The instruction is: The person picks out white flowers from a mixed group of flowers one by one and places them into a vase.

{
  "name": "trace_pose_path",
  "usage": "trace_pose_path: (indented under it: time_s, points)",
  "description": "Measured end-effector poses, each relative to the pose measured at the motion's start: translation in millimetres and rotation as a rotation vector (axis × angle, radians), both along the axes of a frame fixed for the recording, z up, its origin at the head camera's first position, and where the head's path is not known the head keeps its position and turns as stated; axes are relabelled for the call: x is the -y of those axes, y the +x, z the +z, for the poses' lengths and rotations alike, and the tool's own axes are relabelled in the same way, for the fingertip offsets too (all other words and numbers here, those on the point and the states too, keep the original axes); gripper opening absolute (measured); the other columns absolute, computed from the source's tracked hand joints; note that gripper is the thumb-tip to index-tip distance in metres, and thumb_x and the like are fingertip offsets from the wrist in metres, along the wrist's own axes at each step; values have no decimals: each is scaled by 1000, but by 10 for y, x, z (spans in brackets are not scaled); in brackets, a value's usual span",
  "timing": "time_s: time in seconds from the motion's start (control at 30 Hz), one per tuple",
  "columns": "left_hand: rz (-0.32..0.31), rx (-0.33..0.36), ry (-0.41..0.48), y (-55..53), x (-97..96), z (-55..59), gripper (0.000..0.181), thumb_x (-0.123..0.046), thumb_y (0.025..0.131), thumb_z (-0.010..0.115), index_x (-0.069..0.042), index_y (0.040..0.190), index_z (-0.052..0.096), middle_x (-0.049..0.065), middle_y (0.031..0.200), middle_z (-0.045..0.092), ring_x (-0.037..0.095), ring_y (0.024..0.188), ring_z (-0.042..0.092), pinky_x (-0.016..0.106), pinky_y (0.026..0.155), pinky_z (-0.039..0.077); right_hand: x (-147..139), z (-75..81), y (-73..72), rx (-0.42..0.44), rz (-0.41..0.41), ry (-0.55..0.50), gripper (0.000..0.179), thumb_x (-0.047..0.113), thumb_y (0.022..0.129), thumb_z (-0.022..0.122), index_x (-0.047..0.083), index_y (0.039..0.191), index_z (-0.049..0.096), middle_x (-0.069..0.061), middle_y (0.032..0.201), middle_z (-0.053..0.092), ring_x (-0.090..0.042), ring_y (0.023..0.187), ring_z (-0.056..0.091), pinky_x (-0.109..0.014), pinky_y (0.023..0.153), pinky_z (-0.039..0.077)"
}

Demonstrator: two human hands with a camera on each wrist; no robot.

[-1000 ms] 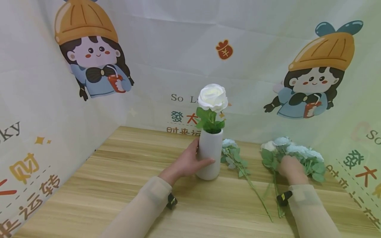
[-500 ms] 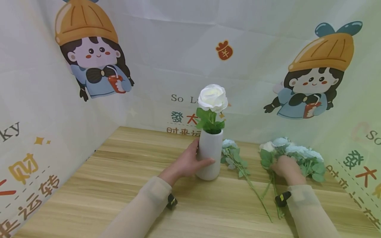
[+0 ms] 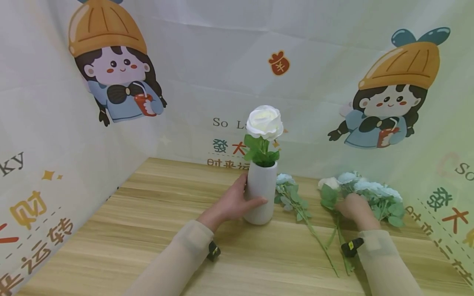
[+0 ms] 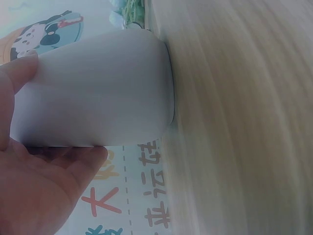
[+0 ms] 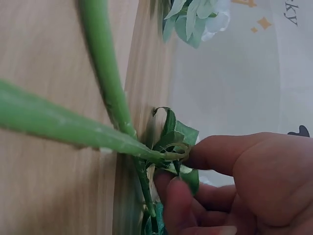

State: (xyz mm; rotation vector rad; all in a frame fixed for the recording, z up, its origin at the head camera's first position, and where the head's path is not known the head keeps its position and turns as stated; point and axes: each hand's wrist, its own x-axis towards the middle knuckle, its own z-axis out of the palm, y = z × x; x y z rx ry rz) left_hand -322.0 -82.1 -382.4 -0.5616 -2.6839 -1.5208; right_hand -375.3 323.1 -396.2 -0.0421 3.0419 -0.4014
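A white vase point(image 3: 261, 195) stands upright on the table, with one white rose point(image 3: 264, 122) and its green leaves rising from the mouth. My left hand point(image 3: 232, 204) grips the vase's left side, thumb across the front; the left wrist view shows its fingers curved round the vase wall point(image 4: 98, 93). At the right, my right hand point(image 3: 357, 209) pinches the stem of a second white rose point(image 3: 328, 183) just under its leaves. In the right wrist view that green stem point(image 5: 63, 117) runs to the thumb and fingers point(image 5: 178, 200). Part of the stem is hidden behind the hand.
A pale blue flower point(image 3: 285, 178) on a long stem lies just right of the vase. Several more pale blue flowers point(image 3: 381, 190) lie bunched beyond my right hand. Printed cloth point(image 3: 207, 61) hangs close behind the wooden table point(image 3: 148, 213) and along both sides.
My right hand has shifted slightly left, and the second white rose has slid left with it, away from the blue bunch. The left hand and vase have stayed still.
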Motion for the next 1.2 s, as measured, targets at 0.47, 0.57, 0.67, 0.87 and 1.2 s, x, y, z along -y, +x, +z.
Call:
trace_pose_path:
  time_s: [0.47,0.57,0.67,0.87,1.2]
  points:
    - [-4,10,8,4,1,-4,102,-42,99,83,-7,173,22,23,172,41,42,156,47,63,128,42,-361,-450,-439,73,-7,-91,45,42,97,62,13,63,67,-5,60,66,-26,63,64,-34,65,52]
    - [-4,10,10,-4,1,-7,102,-41,99,83,-7,173,23,23,172,41,42,156,47,62,128,42,-290,-333,-321,51,-1,-160,43,40,97,60,15,61,60,-3,60,60,-23,58,57,-35,60,48]
    - [-5,9,11,-6,0,-9,101,-42,99,83,-7,173,23,23,172,41,42,156,48,63,128,42,-161,-135,-138,27,9,-240,43,37,97,57,17,59,54,0,56,53,-20,52,49,-37,56,44]
    - [-1,8,17,10,-1,5,100,-42,99,83,-7,172,24,23,171,42,42,155,49,63,128,43,196,289,189,-17,18,-268,54,43,105,57,18,57,53,0,56,58,-18,53,50,-35,57,44]
    - [-1,7,28,15,0,12,100,-42,98,83,-7,172,25,22,171,43,41,155,49,62,128,43,426,530,318,-132,15,-381,40,36,107,58,10,78,52,-10,79,64,-21,61,47,-35,55,45]
